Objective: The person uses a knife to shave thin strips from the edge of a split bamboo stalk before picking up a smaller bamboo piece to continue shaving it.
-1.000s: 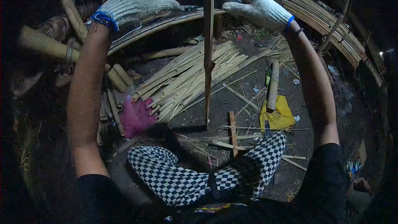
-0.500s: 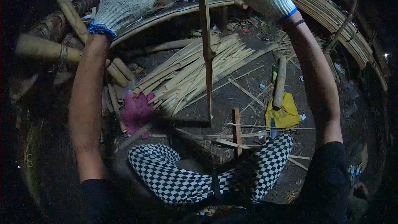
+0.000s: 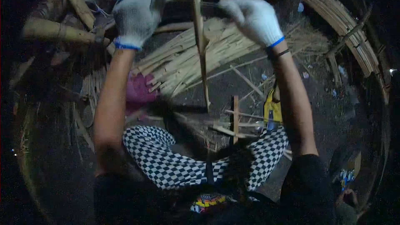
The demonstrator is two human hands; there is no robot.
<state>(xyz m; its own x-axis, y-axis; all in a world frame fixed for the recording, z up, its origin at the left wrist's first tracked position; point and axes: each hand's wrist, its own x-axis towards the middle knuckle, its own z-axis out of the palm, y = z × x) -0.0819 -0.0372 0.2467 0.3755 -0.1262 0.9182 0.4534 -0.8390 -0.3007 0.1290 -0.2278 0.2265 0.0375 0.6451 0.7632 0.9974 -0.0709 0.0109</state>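
Observation:
My left hand, in a white knitted glove with a blue cuff, is closed in a fist at the upper left, smeared by motion; what it holds is hidden. My right hand, gloved the same way, is closed at the upper right around one end of a thin dark bar. That bar reaches left to a long split bamboo strip, which stands nearly upright between my hands. The strip's lower end comes down in front of my knees, above my checkered trousers.
Behind the strip lies a pile of split bamboo strips, beside a pink bag. A yellow bag is by my right knee. Thick bamboo poles stand left; bundled slats curve at right. Part of a person shows lower right.
Both hands have come down and closer to my body, the left also shifting right. The upright strip has tilted slightly, its lower end higher in view. My head view has shifted a little.

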